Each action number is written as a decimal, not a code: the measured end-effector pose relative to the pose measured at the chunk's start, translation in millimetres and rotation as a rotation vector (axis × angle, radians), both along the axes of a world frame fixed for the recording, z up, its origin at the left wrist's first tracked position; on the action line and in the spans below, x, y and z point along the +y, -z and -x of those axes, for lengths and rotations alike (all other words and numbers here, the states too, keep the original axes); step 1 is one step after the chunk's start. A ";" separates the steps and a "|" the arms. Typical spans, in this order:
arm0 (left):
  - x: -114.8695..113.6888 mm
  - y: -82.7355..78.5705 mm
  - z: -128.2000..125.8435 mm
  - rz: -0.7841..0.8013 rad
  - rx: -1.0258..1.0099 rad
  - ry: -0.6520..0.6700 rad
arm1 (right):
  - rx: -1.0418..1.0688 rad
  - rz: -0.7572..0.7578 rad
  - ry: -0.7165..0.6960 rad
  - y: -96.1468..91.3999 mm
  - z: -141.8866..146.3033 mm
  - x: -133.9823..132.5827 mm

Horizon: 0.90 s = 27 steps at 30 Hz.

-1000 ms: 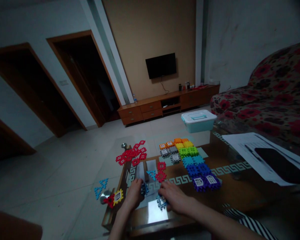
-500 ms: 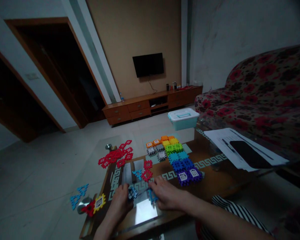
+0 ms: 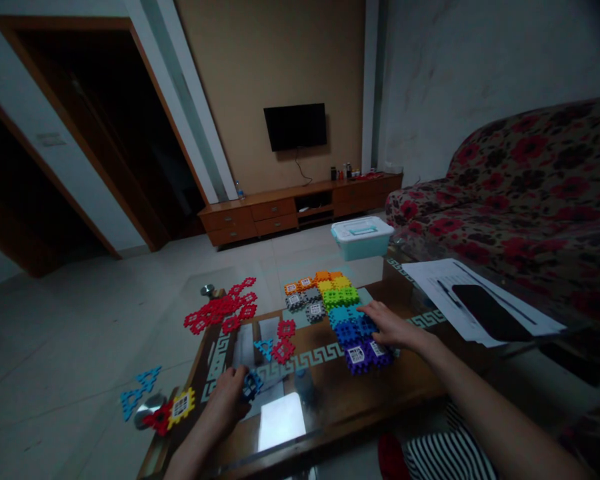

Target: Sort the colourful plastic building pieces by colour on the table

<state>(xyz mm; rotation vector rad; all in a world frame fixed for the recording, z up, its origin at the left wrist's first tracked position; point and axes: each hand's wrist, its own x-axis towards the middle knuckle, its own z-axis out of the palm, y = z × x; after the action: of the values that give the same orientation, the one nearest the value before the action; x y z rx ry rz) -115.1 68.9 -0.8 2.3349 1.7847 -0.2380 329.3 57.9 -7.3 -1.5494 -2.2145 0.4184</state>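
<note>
My left hand (image 3: 229,395), low at the near left of the glass table, is closed on a blue interlocking plastic tile (image 3: 253,385). My right hand (image 3: 391,327) reaches over the right side of the coloured rows, its fingers stretched out at the light blue tiles (image 3: 345,313) and dark blue tiles (image 3: 347,331). Whether the fingertips touch them is hard to see. Purple tiles (image 3: 357,359) with white printed labels lie just nearer. Between the hands are two red tiles (image 3: 283,351) and a light blue triangular piece (image 3: 265,349).
A red tile pile (image 3: 223,309) lies at the far left corner. Yellow tile (image 3: 182,405) and light blue triangles (image 3: 140,392) are at the left edge. Behind the rows stands a lidded box (image 3: 364,247). Papers (image 3: 430,277) and a black phone (image 3: 487,312) lie at right.
My right hand has moved right and away from me, from beside the left hand to the light blue and dark blue tiles. The blue piece near it no longer shows. My left hand keeps its tile.
</note>
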 end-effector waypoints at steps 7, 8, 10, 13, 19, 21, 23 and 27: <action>-1.8 -8.9 -9.6 0.028 0.044 -0.056 | -0.001 0.023 0.002 0.2 0.2 2.6; -2.9 -10.0 -11.7 0.028 0.034 -0.059 | 0.000 0.024 -0.002 -0.4 -0.6 2.0; -6.3 -12.1 -16.2 0.033 0.011 -0.059 | 0.007 0.011 -0.004 -1.8 -1.0 1.1; -14.1 -16.8 -26.7 0.054 -0.019 -0.048 | 0.045 -0.046 -0.021 -4.3 2.6 1.0; -26.6 -26.5 -58.2 0.046 -0.115 -0.030 | 0.112 -0.174 -0.059 -17.4 20.3 -0.3; -28.1 -25.7 -69.1 0.020 -0.189 0.004 | 0.131 -0.214 -0.025 -23.6 24.2 -0.5; -28.6 -22.9 -81.7 0.005 -0.261 0.039 | 0.142 -0.235 0.032 -28.2 25.4 -0.2; -26.0 -19.1 -114.0 0.001 -0.385 0.081 | 0.151 -0.213 0.108 -30.8 21.9 0.3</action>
<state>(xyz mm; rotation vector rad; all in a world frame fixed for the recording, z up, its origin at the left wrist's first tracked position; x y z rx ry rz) -1.1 42.9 18.3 2.2629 1.5064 0.1884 307.4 58.2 23.5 -1.4648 -1.9801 0.2489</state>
